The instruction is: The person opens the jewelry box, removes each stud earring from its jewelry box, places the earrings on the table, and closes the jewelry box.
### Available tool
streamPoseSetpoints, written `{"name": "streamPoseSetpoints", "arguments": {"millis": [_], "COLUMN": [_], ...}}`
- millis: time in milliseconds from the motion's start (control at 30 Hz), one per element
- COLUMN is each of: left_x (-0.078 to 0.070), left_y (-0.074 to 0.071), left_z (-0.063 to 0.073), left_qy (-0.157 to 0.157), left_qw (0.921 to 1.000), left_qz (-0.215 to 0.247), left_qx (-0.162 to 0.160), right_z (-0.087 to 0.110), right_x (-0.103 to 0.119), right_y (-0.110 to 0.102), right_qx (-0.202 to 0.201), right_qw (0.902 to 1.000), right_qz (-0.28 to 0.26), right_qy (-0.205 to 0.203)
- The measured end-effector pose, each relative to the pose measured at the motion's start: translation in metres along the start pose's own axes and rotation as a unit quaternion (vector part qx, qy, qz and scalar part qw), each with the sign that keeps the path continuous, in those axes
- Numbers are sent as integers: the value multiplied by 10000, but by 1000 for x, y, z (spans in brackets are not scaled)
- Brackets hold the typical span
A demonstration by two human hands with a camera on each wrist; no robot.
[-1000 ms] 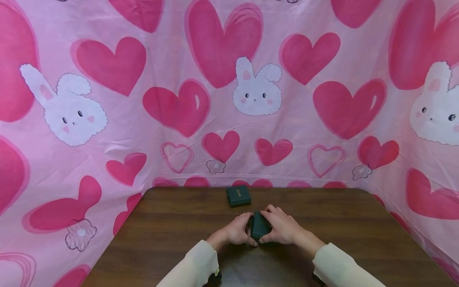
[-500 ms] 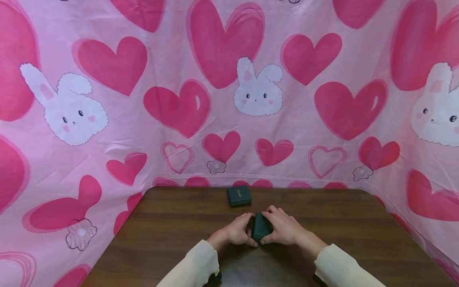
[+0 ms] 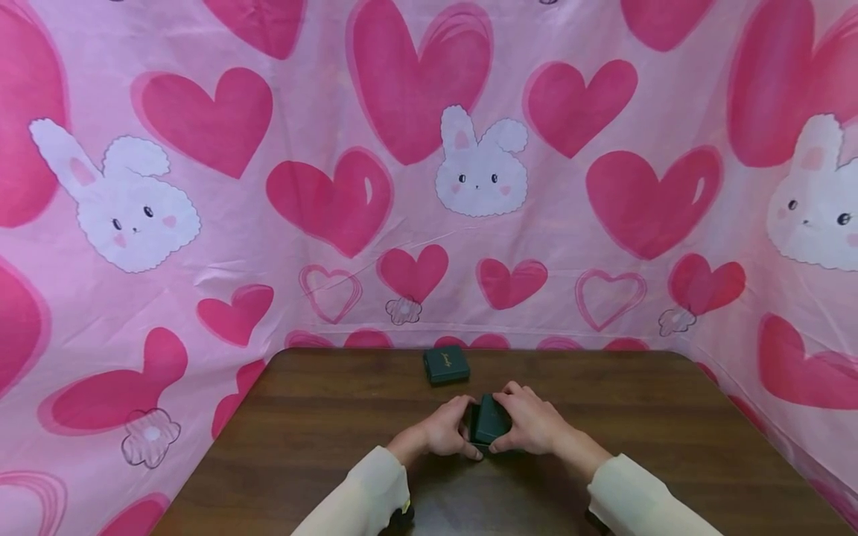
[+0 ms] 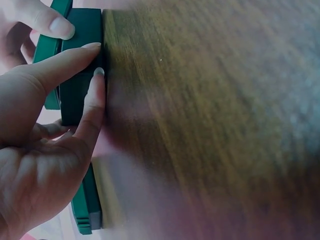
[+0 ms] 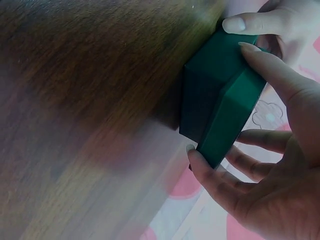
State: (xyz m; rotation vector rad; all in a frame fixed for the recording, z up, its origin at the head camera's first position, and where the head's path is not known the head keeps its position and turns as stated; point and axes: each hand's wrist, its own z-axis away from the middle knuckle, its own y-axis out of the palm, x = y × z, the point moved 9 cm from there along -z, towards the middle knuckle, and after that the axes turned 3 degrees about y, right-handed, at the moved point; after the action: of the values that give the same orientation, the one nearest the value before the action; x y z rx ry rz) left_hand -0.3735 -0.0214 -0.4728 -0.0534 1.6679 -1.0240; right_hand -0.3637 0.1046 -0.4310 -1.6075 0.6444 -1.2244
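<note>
A small dark green box sits on the table between both hands in the head view. My left hand (image 3: 444, 429) grips its lower part (image 4: 80, 97) from the left, the thumb along the near side. From the right, my right hand (image 3: 532, 421) holds the box's lid (image 3: 494, 419) between thumb and fingers. The lid (image 5: 232, 116) lies tilted and askew over the lower part in the right wrist view. Along its left side a dark gap shows in the head view. The inside of the box is hidden.
A second dark green box (image 3: 446, 365) with gold script lies farther back, near the table's far edge. The brown wooden table (image 3: 322, 417) is bordered by a pink cloth (image 3: 415, 223) printed with hearts and rabbits, hanging at the back and sides.
The lid has shifted slightly to the right and tilted off the lower part, and my right hand has moved a little with it. My left hand stays in place.
</note>
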Motion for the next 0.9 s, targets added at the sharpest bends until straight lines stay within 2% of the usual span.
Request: {"name": "streamPoseSetpoints", "arguments": {"millis": [300, 433, 900], "left_x": [0, 1, -1], "left_y": [0, 0, 0], "left_z": [1, 1, 2], "left_qy": [-32, -100, -30], "left_qw": [10000, 9999, 9999], "left_qz": [24, 24, 140], "left_qx": [-27, -28, -38], "right_z": [4, 8, 18], "right_x": [-10, -13, -24], "right_y": [1, -1, -10], "right_qx": [2, -55, -197], "right_qw": [9994, 9993, 9991], "right_qz": [-121, -113, 15], "right_qy": [335, 344, 373]}}
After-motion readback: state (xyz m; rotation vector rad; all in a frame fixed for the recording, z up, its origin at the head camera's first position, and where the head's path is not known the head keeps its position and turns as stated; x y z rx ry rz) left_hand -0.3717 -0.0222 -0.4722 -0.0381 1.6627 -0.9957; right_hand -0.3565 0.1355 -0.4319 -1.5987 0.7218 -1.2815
